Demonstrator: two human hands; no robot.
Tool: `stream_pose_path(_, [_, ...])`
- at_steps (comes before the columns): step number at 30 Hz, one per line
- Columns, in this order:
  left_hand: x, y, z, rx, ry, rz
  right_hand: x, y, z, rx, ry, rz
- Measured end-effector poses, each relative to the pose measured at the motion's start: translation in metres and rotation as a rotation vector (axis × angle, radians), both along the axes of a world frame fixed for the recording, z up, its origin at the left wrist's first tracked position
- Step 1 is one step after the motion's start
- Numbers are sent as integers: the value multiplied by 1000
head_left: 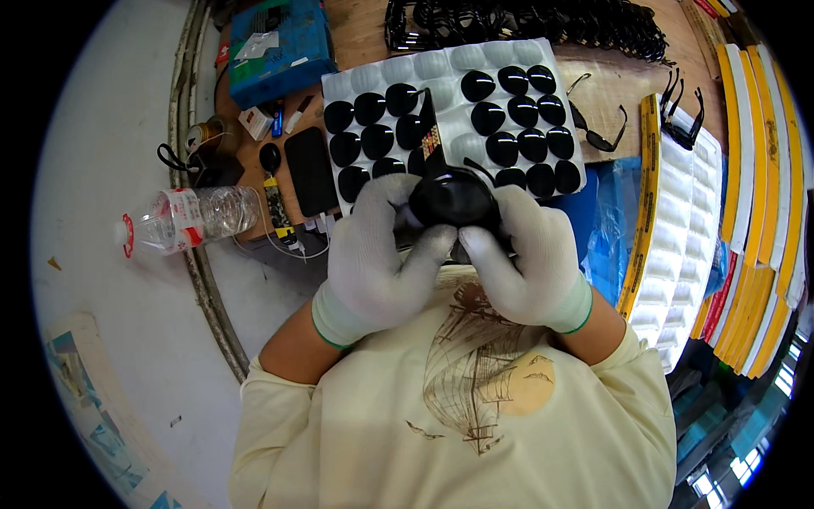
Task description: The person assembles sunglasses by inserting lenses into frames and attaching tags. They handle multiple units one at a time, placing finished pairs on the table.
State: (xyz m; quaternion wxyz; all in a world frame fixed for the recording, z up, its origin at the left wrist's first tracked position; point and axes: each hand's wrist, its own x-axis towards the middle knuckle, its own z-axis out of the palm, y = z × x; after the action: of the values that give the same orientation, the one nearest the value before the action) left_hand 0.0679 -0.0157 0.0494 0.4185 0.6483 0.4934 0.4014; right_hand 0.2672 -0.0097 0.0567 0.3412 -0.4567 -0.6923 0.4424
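Observation:
Both my hands wear white knitted gloves and grip one pair of black sunglasses (455, 202) in front of my chest. My left hand (373, 242) closes on its left side, and my right hand (534, 254) closes on the other. The two thumbs press close together at the near edge of the dark lens. One temple, with a patterned strip on its inner side, points up and away; part of the frame is hidden by my fingers. Just beyond lies a white moulded tray (431, 64) of round pockets, many with black lenses (370, 109), others bare.
Black eyeglass frames (526, 24) line the table's far side. Sunglasses (599, 136) lie right of the tray. A white tray (678, 246) and stacked yellow-edged trays (759, 161) stand right. Leftward are a blue box (284, 64), a phone (311, 172) and a plastic bottle (195, 219).

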Motion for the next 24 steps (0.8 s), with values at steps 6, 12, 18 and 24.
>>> stream_pose_path(6, [0, 3, 6, -246, -429, 68, 0, 11, 1, -365, 511, 153])
stream_pose_path(12, [-2, -4, 11, -288, -470, 56, 7, 15, -3, -604, 705, 264])
stream_pose_path(18, [-5, -7, 8, -179, -319, 53, 8, 14, -9, -685, 781, 279])
stream_pose_path(24, [-14, -13, 6, 71, -72, -58, 13, 15, -3, -632, 681, 292])
